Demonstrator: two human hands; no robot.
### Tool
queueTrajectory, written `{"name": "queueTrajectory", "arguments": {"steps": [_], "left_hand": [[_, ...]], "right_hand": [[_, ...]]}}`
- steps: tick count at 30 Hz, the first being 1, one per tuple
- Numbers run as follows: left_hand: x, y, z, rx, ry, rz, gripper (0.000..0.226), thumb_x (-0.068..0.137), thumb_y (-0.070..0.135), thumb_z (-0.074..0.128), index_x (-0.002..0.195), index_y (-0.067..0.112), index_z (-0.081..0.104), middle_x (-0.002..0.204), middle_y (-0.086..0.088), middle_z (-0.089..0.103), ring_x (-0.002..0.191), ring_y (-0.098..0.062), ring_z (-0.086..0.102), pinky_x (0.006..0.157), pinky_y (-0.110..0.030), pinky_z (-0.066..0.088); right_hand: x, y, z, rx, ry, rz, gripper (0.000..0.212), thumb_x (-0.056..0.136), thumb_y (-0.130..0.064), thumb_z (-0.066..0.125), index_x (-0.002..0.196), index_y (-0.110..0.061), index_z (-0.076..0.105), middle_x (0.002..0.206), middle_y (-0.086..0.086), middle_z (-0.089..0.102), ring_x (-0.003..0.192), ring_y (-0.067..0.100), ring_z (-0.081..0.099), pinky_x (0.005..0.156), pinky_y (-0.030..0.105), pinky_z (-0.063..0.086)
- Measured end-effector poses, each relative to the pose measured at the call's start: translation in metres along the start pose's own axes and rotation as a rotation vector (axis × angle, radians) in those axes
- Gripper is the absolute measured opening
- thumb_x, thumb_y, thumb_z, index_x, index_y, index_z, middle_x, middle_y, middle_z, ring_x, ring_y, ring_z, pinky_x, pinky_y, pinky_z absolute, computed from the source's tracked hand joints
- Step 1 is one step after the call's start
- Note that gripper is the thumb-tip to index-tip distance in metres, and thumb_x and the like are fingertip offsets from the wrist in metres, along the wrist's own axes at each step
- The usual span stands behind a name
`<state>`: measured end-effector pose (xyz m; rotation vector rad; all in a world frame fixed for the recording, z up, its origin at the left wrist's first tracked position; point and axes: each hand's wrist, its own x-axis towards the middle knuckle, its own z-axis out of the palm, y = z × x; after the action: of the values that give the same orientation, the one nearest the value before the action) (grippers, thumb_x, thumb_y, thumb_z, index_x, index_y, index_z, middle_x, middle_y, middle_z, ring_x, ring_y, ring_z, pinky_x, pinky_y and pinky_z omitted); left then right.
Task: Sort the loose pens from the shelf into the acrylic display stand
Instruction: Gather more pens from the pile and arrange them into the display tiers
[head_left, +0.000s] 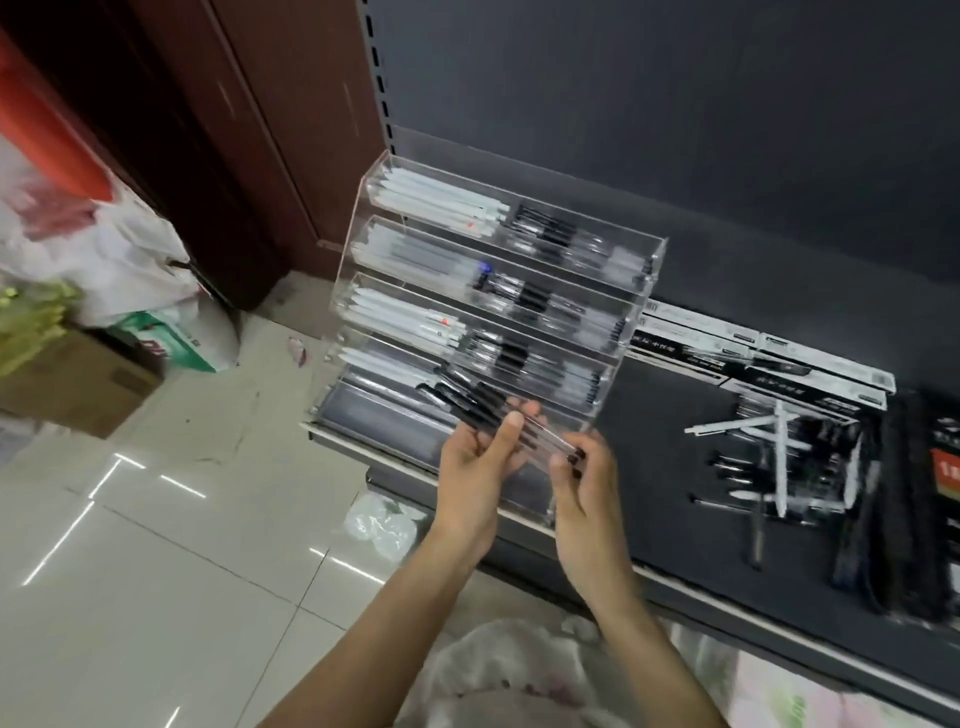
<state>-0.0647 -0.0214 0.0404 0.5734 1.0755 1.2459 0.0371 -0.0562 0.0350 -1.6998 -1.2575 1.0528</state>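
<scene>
Progress looks good to us, but the work is not finished. We see the acrylic display stand (498, 291) on the left part of the dark shelf (670, 457), and its upper rows already hold many pens, white ones on the left side and black-and-clear ones on the right. The lowest, nearest tray seems mostly free, though blur makes this hard to judge. Our left hand (480, 457) grips a bundle of black pens (498, 415) just in front of the lower rows, with the thumb pressed across them and the fingers curled under. Our right hand (582, 478) pinches the near ends of the same bundle with bent fingertips. Further right on the shelf, a pile of loose pens (774, 467) waits, near some flat pen boxes (769, 353). We judge that this bundle goes in next, and then the pile remains.
</scene>
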Motion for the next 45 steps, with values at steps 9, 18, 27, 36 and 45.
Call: {"name": "queueTrajectory", "arguments": {"steps": [9, 18, 27, 36, 45], "left_hand": [[0.019, 0.027, -0.050, 0.066, -0.312, -0.234, 0.025, 0.081, 0.023, 0.063, 0.104, 0.014, 0.065, 0.106, -0.007, 0.072, 0.102, -0.018, 0.067, 0.091, -0.036, 0.053], [0.040, 0.037, -0.094, 0.002, -0.191, -0.240, 0.017, 0.091, 0.010, 0.054, 0.106, 0.008, 0.062, 0.101, -0.004, 0.073, 0.099, -0.020, 0.069, 0.085, -0.028, 0.056], [0.067, 0.050, -0.116, -0.051, -0.022, -0.149, 0.014, 0.095, 0.011, 0.052, 0.105, 0.007, 0.060, 0.102, -0.007, 0.072, 0.097, -0.017, 0.069, 0.085, -0.026, 0.056], [0.064, 0.052, -0.115, -0.022, -0.011, -0.109, 0.011, 0.095, 0.010, 0.051, 0.094, 0.013, 0.061, 0.092, 0.000, 0.074, 0.091, -0.014, 0.070, 0.080, -0.024, 0.056], [0.067, 0.050, -0.105, -0.025, -0.016, -0.170, 0.012, 0.094, 0.009, 0.053, 0.102, 0.010, 0.062, 0.095, -0.002, 0.073, 0.094, -0.016, 0.070, 0.079, -0.024, 0.057]], "right_hand": [[-0.008, -0.027, 0.033, -0.193, 0.366, -0.101, 0.017, 0.083, -0.031, 0.069, 0.096, -0.037, 0.060, 0.091, -0.028, 0.059, 0.090, 0.004, 0.054, 0.076, 0.017, 0.043], [0.000, -0.031, 0.011, -0.605, 0.395, -0.218, 0.008, 0.083, -0.013, 0.070, 0.090, -0.018, 0.071, 0.082, -0.013, 0.062, 0.071, 0.010, 0.057, 0.062, 0.015, 0.043], [0.041, -0.020, 0.009, -1.071, 0.255, -0.361, 0.018, 0.065, -0.010, 0.083, 0.075, -0.018, 0.071, 0.074, -0.004, 0.066, 0.065, 0.018, 0.062, 0.053, 0.024, 0.050], [0.070, -0.006, 0.020, -1.348, 0.013, -0.256, 0.031, 0.048, -0.011, 0.090, 0.064, -0.026, 0.069, 0.061, -0.009, 0.060, 0.048, 0.011, 0.059, 0.038, 0.018, 0.042], [0.069, 0.002, 0.022, -1.439, -0.049, -0.321, 0.035, 0.048, -0.008, 0.087, 0.071, -0.031, 0.073, 0.061, -0.012, 0.060, 0.049, 0.007, 0.057, 0.038, 0.017, 0.037]]}}
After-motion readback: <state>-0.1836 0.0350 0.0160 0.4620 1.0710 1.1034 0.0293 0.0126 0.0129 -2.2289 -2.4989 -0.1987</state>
